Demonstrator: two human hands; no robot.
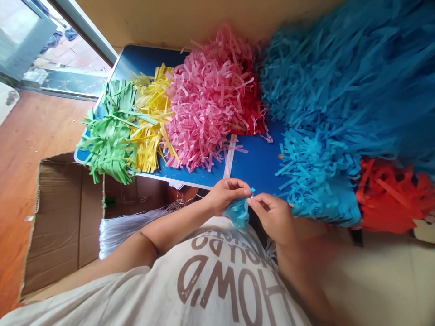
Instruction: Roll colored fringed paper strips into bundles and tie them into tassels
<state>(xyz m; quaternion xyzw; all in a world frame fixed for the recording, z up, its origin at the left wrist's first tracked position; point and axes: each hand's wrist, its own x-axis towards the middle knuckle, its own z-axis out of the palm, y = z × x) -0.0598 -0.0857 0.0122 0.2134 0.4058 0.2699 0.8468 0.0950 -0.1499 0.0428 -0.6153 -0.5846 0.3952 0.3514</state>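
Left hand (227,194) and right hand (274,216) pinch the blue fringe (240,213) hanging between them.

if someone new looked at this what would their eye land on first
Probably the huge mass of blue fringed strips filling the upper right, then the bright pink fringed pile between yellow strips and red ones on the blue table. Next, at the table's near edge, the left hand and right hand meet at a small blue tassel.

“HOW'D YOU DO” on shirt (231,280)
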